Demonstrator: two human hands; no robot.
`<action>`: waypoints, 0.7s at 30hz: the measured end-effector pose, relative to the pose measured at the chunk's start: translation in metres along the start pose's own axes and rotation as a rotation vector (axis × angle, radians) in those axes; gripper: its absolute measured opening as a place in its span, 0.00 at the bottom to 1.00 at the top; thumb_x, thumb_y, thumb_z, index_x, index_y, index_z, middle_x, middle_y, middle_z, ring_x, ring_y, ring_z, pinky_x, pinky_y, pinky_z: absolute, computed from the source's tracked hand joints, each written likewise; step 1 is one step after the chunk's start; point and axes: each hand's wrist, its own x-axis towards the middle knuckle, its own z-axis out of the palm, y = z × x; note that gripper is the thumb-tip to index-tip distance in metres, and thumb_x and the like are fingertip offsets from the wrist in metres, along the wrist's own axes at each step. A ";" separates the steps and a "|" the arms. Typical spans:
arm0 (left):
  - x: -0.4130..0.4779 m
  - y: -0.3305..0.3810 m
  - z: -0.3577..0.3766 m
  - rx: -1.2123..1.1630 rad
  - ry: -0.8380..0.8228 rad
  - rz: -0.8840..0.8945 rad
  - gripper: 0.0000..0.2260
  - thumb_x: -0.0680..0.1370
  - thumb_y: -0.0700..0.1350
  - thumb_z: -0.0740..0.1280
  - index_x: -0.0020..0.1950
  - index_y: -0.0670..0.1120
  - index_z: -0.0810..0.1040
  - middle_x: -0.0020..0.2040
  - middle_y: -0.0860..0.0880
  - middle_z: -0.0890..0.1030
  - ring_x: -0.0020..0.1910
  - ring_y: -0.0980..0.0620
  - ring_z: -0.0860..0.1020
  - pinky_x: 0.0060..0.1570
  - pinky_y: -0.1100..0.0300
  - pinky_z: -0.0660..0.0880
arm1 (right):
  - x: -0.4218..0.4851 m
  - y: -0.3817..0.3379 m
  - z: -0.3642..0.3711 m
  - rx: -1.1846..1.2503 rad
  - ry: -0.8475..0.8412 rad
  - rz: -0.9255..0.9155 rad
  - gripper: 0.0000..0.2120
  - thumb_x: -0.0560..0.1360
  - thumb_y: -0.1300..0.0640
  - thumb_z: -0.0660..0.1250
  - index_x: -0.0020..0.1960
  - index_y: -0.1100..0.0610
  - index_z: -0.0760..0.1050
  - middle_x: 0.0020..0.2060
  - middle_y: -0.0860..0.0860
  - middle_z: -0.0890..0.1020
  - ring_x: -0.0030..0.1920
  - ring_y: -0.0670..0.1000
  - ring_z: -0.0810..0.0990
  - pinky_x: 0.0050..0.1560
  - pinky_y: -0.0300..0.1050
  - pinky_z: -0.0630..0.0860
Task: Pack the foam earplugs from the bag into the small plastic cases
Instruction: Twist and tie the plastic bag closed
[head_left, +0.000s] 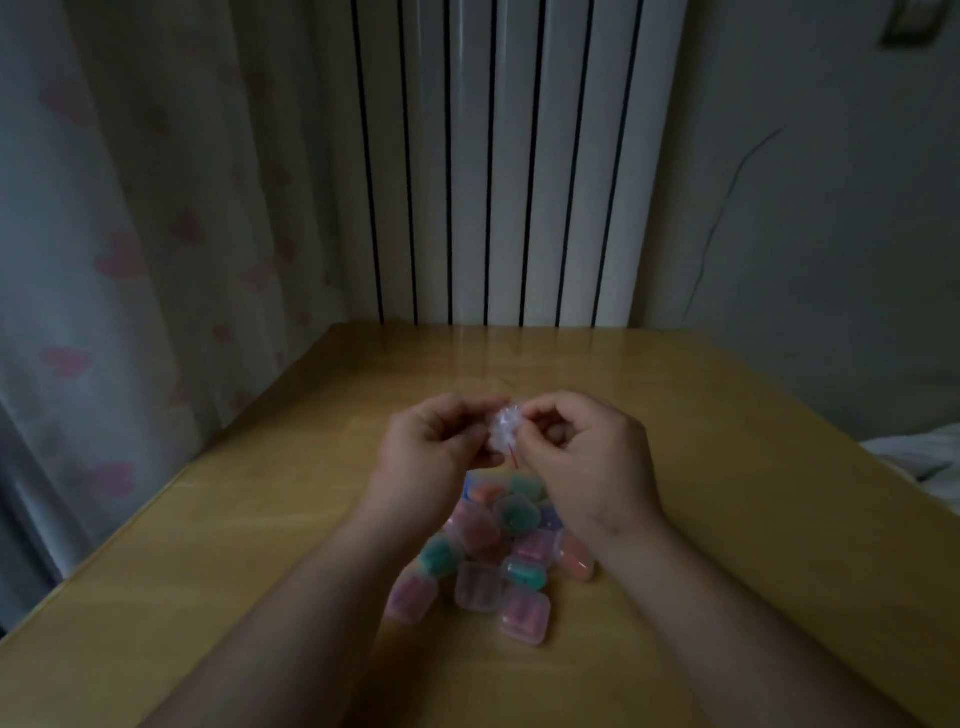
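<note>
Both hands pinch a small clear bag between curled fingertips, above the wooden table. The left hand grips its left side, and the right hand its right edge by a red strip (likely the seal). Tugged apart too sharply, the bag could spill any earplugs, which might roll off the table; the dim, blurred view hides whether it holds any. Under the wrists lies a heap of small plastic cases, touching and overlapping, their lids apparently closed. Most hold foam earplugs in green, pink or orange. One paler case near the front may be empty.
</note>
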 end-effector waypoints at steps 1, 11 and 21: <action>0.000 -0.001 0.001 0.089 0.016 0.041 0.16 0.80 0.33 0.62 0.56 0.53 0.81 0.50 0.53 0.84 0.46 0.56 0.82 0.45 0.61 0.80 | 0.002 -0.001 -0.002 -0.012 -0.005 0.010 0.07 0.74 0.60 0.71 0.41 0.49 0.80 0.33 0.44 0.81 0.36 0.41 0.80 0.36 0.32 0.76; -0.018 0.039 0.030 0.144 0.016 0.119 0.05 0.77 0.44 0.69 0.52 0.53 0.80 0.46 0.54 0.83 0.42 0.62 0.82 0.45 0.61 0.80 | -0.002 -0.026 -0.046 -0.069 0.124 0.084 0.06 0.73 0.54 0.73 0.44 0.44 0.78 0.37 0.37 0.79 0.40 0.35 0.78 0.37 0.25 0.72; -0.060 0.062 0.120 0.010 -0.102 0.095 0.03 0.76 0.41 0.72 0.47 0.48 0.82 0.42 0.50 0.84 0.40 0.56 0.82 0.40 0.63 0.80 | -0.069 -0.024 -0.136 -0.072 0.352 0.144 0.10 0.74 0.59 0.72 0.42 0.43 0.77 0.38 0.43 0.84 0.41 0.40 0.83 0.43 0.36 0.79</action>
